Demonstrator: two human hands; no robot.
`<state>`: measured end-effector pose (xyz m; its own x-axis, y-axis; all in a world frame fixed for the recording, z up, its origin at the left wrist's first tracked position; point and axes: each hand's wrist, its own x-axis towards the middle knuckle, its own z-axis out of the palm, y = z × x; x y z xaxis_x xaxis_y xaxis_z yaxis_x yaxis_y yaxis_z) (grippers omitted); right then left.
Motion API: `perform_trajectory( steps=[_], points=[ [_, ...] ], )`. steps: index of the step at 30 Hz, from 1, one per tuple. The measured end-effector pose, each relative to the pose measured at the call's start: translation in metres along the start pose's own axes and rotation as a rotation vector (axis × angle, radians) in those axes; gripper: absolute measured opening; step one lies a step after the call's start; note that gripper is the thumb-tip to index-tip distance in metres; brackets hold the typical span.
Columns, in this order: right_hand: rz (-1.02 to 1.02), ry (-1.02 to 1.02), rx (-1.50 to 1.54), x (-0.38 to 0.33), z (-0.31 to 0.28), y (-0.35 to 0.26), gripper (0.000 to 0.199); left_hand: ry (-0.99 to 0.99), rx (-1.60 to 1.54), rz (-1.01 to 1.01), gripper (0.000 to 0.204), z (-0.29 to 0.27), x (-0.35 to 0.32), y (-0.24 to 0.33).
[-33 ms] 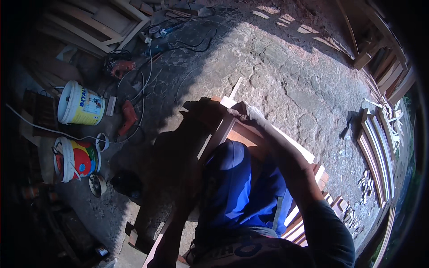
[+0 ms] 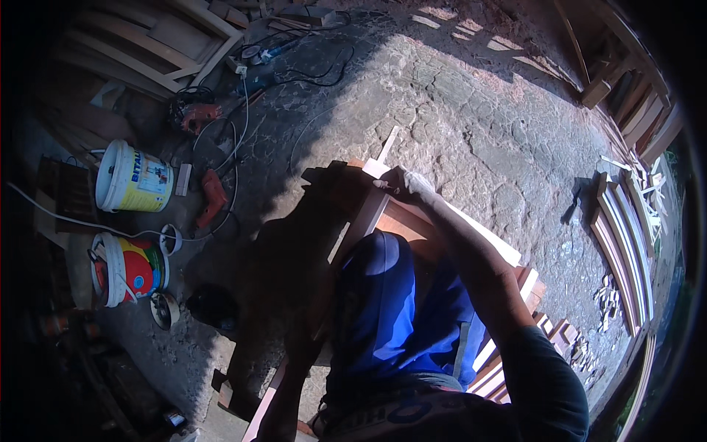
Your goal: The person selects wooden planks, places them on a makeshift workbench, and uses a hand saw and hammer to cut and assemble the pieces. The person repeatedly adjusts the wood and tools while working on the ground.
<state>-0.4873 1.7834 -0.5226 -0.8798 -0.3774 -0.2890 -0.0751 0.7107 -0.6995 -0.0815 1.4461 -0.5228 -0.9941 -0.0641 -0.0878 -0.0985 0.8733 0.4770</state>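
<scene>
A wooden frame [image 2: 362,223] with a brown panel [image 2: 405,221] lies against my knees. At its far corner, my right hand [image 2: 405,184] is closed over the wood, the back of the hand in sunlight. A thin wooden strip [image 2: 389,144] sticks out past that corner. My left hand [image 2: 318,313] is low on the left, beside my thigh and the frame's near left side. Deep shadow hides its fingers, so what it touches cannot be made out.
To the left stand a white-and-yellow bucket [image 2: 136,177] and a multicoloured bucket [image 2: 125,269]. Orange power tools [image 2: 212,199] and trailing cords lie nearby. Curved wooden pieces [image 2: 622,250] are stacked at right, with more cut wood [image 2: 501,376] beside my right arm. Wooden frames [image 2: 162,44] rest at far left.
</scene>
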Motion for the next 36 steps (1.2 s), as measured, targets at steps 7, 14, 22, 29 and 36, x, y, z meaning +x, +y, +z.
perform_trajectory(
  steps=[7, 14, 22, 29, 36],
  points=[
    [0.081, 0.104, 0.041, 0.021, 0.037, 0.054, 0.053, -0.364, 0.245, -0.372, 0.070, -0.051, -0.110, -0.059],
    [0.104, 0.055, 0.054, 0.016, 0.050, 0.012, 0.062, -0.245, 0.238, -0.366, 0.064, -0.079, -0.123, -0.105],
    [-0.009, -0.129, 0.091, -0.003, 0.008, 0.002, 0.078, -0.240, 0.277, -0.254, 0.059, -0.080, -0.075, -0.095],
    [0.086, -0.094, -0.166, -0.048, -0.014, 0.027, 0.097, 0.041, 0.213, 0.215, 0.064, 0.034, 0.111, -0.022],
    [0.093, -0.119, -0.184, -0.037, -0.008, -0.012, 0.094, 0.235, 0.415, 0.234, 0.047, 0.098, 0.265, -0.002]
  ],
)
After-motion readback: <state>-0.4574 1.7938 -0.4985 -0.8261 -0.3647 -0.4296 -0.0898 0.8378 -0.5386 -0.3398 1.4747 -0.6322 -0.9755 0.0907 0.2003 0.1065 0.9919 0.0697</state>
